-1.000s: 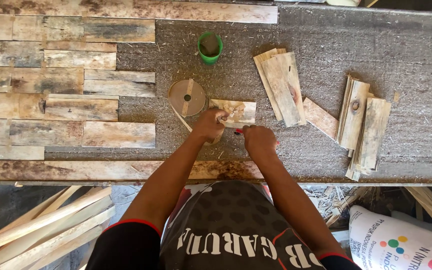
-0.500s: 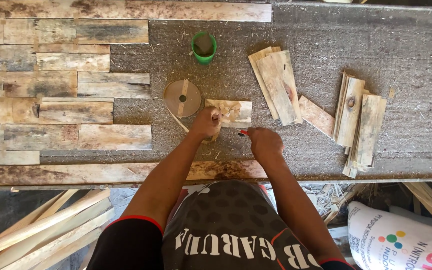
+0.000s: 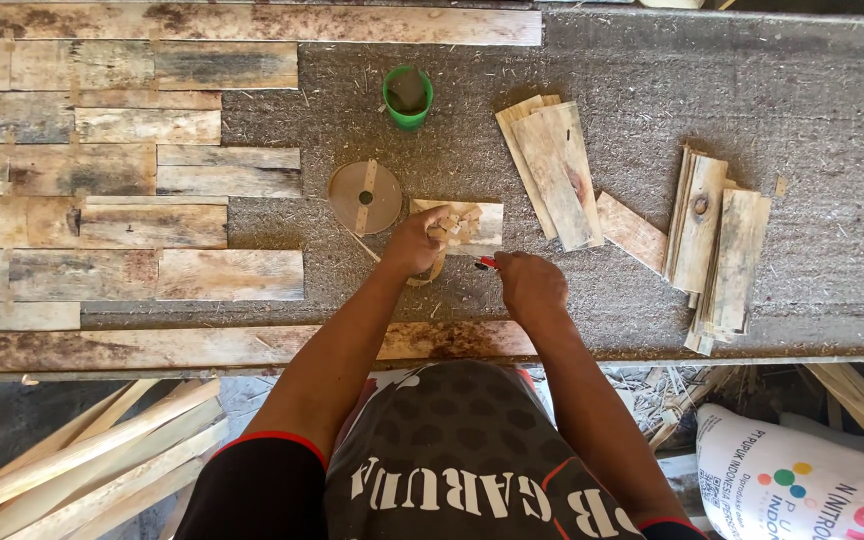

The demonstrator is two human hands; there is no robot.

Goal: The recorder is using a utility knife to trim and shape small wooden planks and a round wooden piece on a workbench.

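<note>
While your left hand (image 3: pixel 414 243) presses down on the small wooden block (image 3: pixel 464 225) lying mid-bench, your right hand (image 3: pixel 529 283) is closed around a red-tipped tool (image 3: pixel 487 264) just beside it. A round disc (image 3: pixel 365 197) and green cup (image 3: pixel 407 97) sit nearby; plank stacks (image 3: pixel 717 245) lie rightward.

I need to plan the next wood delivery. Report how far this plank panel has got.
Done: rows of planks cover the left part of the work surface. In hand: the left hand presses a short wood piece while the right hand holds a red-tipped tool beside it. Left: the right part is bare, with loose pieces stacked there.
</note>
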